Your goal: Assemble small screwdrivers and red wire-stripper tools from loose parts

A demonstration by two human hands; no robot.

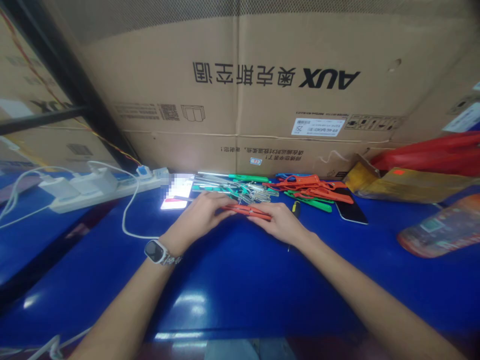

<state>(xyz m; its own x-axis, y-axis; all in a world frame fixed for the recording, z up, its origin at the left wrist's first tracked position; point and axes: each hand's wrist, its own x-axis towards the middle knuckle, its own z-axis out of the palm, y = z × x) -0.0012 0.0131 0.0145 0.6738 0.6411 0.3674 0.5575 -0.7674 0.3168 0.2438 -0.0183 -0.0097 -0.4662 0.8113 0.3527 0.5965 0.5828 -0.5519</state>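
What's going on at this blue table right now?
A person's bare left hand and right hand are holding a slim orange-red plastic piece between them at the glossy blue table. Just beyond lies a jumbled pile of green and silvery metal parts. To its right are orange and green plastic pieces, near a black rectangular phone.
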